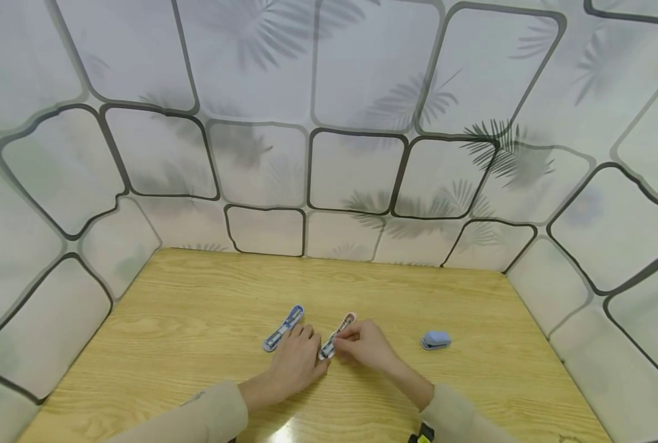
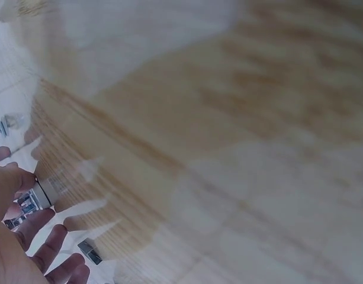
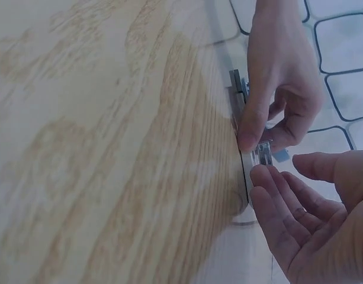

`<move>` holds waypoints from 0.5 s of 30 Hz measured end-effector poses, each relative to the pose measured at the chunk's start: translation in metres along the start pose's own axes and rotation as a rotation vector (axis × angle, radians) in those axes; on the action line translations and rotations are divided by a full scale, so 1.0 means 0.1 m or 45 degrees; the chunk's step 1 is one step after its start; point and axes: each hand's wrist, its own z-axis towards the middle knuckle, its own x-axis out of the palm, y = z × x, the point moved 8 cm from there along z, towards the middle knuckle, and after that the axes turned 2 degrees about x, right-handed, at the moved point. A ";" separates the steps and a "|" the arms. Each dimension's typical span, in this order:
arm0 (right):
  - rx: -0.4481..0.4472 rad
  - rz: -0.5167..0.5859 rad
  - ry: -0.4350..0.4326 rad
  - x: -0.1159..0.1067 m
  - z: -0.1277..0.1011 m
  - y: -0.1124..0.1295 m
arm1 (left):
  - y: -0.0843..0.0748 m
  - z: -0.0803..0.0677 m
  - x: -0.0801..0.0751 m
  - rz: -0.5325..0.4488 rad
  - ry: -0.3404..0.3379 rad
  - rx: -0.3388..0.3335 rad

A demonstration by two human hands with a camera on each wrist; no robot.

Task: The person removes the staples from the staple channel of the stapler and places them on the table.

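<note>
The fingers of the right hand [image 1: 369, 346] are curled and pinch the near end of a long, narrow pink-tipped stapler [image 1: 338, 335]. The left hand [image 1: 295, 363] meets the same end from the other side, and its fingertips [image 3: 247, 139] press on the small metal part there; the right wrist view shows this contact, though the exact grip of the left fingers is partly hidden. The pink-tipped stapler lies flat on the desk [image 1: 196, 307], near the middle of the front edge. Its long axis runs from the fingers away toward the back right corner, so the free end points away from both hands. Both hands are at the near end, about equally close. A second blue-tipped stapler [image 1: 283, 328] lies just left of the left hand, almost parallel. A small blue box [image 1: 436, 339] stands apart to the right.
</note>
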 end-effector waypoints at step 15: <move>0.032 -0.052 0.050 0.11 0.07 -0.01 | 0.01 0.01 0.00 0.011 0.005 0.002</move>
